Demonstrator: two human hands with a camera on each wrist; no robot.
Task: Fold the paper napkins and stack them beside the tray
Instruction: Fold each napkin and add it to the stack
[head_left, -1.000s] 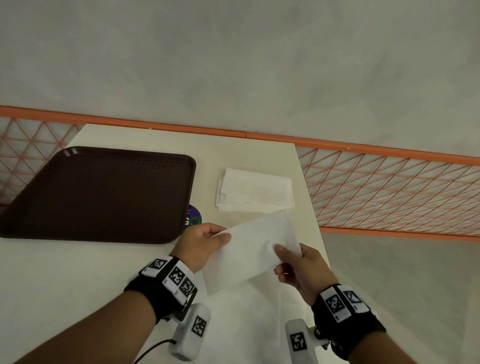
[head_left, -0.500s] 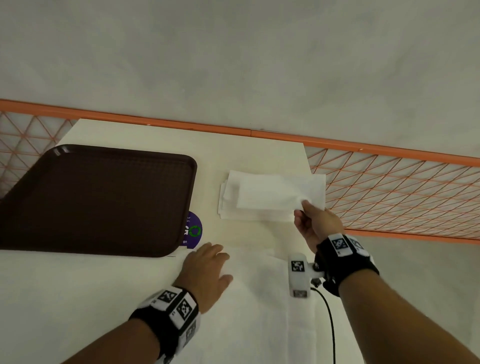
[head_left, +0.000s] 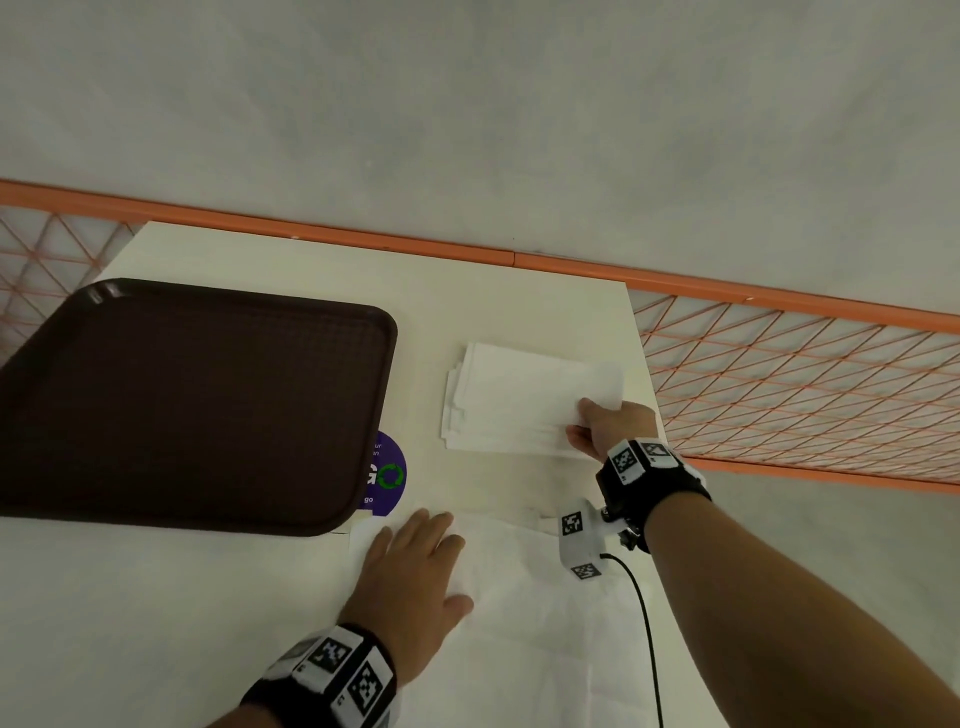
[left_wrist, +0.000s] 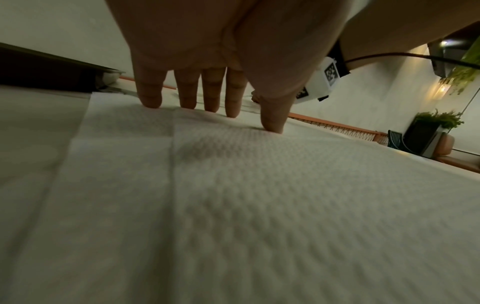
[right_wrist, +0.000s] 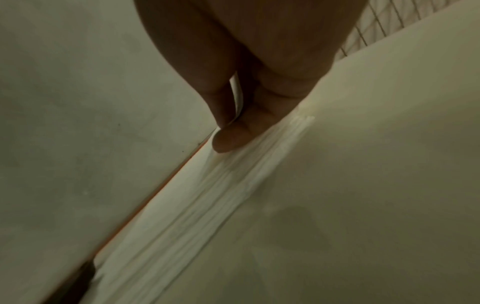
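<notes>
Head, step: I judge stacking in hand; the right hand (head_left: 609, 432) pinches a folded white paper napkin (head_left: 545, 384) onto the stack of folded white napkins (head_left: 460, 434), at three o'clock of the dark brown rectangular plastic tray (head_left: 192, 405) on the cream tabletop (head_left: 519, 301).
Head, next: I'd let go squarely, then fold the flat unfolded white napkin (head_left: 545, 597) at the stack's six o'clock.
Left wrist: left hand (left_wrist: 207, 51), grip spread, fingertips (left_wrist: 150, 100) pressing soft, dimpled, creased paper.
Right wrist: thumb and finger pinch one thin sheet over layered edges.
</notes>
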